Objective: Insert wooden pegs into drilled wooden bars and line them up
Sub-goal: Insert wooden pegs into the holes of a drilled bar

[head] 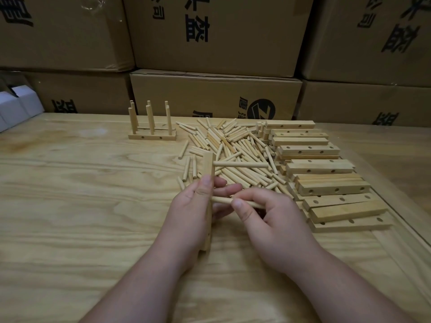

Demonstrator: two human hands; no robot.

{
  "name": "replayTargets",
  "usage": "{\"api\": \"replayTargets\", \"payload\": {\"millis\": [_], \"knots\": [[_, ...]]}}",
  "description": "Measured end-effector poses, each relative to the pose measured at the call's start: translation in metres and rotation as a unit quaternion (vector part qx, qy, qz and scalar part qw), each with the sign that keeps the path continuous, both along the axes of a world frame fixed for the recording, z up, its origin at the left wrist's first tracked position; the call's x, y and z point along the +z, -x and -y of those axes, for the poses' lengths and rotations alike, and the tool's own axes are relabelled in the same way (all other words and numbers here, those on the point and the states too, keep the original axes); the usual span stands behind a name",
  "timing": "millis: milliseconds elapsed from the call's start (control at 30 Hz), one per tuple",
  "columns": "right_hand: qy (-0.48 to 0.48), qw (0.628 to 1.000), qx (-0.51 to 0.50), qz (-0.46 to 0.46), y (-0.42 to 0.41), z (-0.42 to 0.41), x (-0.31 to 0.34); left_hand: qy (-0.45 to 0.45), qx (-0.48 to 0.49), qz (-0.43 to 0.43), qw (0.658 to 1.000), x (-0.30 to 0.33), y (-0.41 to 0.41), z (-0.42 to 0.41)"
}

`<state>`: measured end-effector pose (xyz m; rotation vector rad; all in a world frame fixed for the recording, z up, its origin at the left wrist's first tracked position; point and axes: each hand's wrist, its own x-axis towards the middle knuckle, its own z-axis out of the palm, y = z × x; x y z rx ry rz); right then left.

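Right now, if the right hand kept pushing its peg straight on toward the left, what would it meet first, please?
Most likely the bar held upright by the left hand: the peg pinched by the right hand already points at the bar's side.

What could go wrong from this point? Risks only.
1. The left hand holds the bar on end while the right hand pushes a peg in sideways; a crooked entry could jam it.
2. The upper peg already sticks out of the bar above the loose peg pile; lowering the bar could snag it.
3. The finished bars stand close to the pile, so a sweep might tip them.
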<state>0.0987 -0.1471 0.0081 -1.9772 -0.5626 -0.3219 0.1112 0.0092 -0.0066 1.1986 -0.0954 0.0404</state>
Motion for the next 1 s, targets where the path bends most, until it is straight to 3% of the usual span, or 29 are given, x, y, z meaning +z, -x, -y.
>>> {"api": "replayTargets", "payload": {"millis": [200, 300, 367, 467, 633, 867, 1000], "knots": [[-0.135, 0.99, 0.01, -0.041, 0.001, -0.01, -0.006, -0.009, 0.043, -0.018, 0.999, -0.001, 0.0, 0.001], [-0.154, 0.987, -0.047, -0.005, 0.001, -0.008, -0.012, 0.069, 0.081, -0.048, 0.993, 0.003, -0.005, -0.001], [-0.116, 0.991, -0.069, -0.007, 0.0, -0.006, -0.013, 0.126, 0.101, -0.064, 0.985, 0.006, -0.007, -0.003], [0.063, 0.995, -0.081, 0.012, -0.002, -0.008, -0.013, 0.159, 0.114, -0.073, 0.978, 0.007, -0.007, -0.004], [0.262, 0.964, -0.031, 0.032, 0.001, -0.015, -0.02, 0.179, 0.127, -0.079, 0.972, 0.005, -0.006, -0.004], [0.25, 0.959, -0.117, 0.062, -0.001, -0.014, -0.018, 0.161, 0.143, -0.08, 0.973, 0.003, -0.007, -0.004], [0.315, 0.937, -0.147, 0.021, -0.003, -0.014, -0.019, 0.148, 0.139, -0.075, 0.976, 0.001, -0.007, -0.005]]}}
